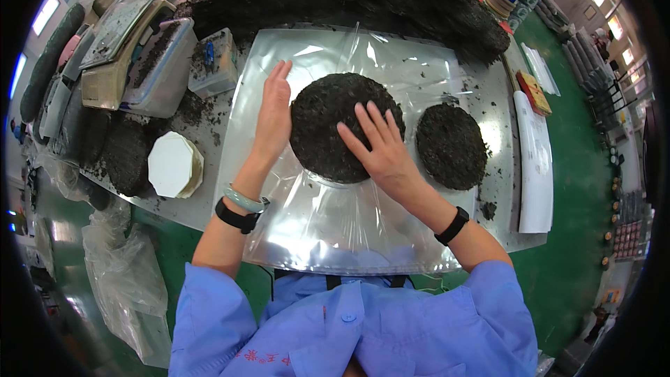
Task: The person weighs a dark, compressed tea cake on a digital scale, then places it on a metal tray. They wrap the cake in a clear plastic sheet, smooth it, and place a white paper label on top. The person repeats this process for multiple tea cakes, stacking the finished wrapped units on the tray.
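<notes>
A thick round stack of dark dried seaweed (pixel 328 120), probably laver, lies before me on a pile of clear plastic bags or sheets (pixel 335 225). My left hand (pixel 274 107) stands on edge along the stack's left side, its fingers straight and held together. Across the stack's lower right part, my right hand (pixel 386 154) rests flat with fingers spread. Neither hand grasps anything. A smaller round seaweed cake (pixel 451 146) lies to the right, apart from my right hand. Pleats in the plastic fan out from under the stack toward me.
A large heap of seaweed (pixel 335 0) fills the table's far side. At left are white polygonal sheets (pixel 172 165), a plastic tub (pixel 157 70) and a small box (pixel 213 65) with blue-handled snips (pixel 209 55). A white roll (pixel 535 167) lines the table's right edge.
</notes>
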### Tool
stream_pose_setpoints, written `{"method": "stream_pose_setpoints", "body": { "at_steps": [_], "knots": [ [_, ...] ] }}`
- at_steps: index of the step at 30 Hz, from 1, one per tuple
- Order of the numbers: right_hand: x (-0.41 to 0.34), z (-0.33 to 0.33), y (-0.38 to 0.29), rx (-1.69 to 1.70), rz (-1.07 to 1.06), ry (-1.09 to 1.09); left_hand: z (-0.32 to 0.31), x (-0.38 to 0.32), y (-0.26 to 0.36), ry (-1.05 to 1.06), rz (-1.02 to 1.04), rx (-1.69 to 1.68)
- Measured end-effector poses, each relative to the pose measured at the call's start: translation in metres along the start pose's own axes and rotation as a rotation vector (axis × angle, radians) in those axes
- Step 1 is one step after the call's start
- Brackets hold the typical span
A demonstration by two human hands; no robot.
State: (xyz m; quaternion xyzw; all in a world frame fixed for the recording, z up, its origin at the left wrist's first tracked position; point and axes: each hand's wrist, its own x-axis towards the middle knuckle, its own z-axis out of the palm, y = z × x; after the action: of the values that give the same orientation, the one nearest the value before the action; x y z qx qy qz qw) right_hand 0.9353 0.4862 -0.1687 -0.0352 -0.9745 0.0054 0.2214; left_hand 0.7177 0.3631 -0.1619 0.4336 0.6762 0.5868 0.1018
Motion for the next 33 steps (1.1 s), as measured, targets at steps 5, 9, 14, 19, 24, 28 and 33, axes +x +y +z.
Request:
{"method": "stream_pose_setpoints", "body": {
  "at_steps": [5, 9, 14, 19, 24, 28, 33],
  "knots": [
    [-0.006, 0.015, 0.009, -0.007, -0.034, -0.214, 0.034, 0.008, 0.026, -0.475, 0.292, 0.441],
    [-0.005, -0.004, 0.017, 0.314, -0.005, -0.343, 0.063, -0.002, 0.008, -0.712, 0.32, 0.809],
    [-0.022, -0.059, 0.087, 0.569, 0.628, 0.013, 0.056, -0.019, 0.003, -0.821, 0.251, 0.892],
    [-0.102, 0.035, 0.28, -0.174, 0.718, 0.19, 0.071, -0.01, 0.002, -0.961, 0.228, 0.818],
    [-0.074, 0.017, 0.276, 0.085, 0.963, 0.358, 0.056, -0.01, 0.022, -0.928, 0.2, 0.705],
    [0.006, -0.066, 0.18, 0.356, 0.724, 0.854, 0.03, -0.003, 0.045, -0.401, -0.005, 0.41],
    [0.033, -0.043, 0.083, 0.731, 0.35, 0.331, 0.036, 0.007, 0.004, -0.31, 0.267, 0.848]
  ]
}}
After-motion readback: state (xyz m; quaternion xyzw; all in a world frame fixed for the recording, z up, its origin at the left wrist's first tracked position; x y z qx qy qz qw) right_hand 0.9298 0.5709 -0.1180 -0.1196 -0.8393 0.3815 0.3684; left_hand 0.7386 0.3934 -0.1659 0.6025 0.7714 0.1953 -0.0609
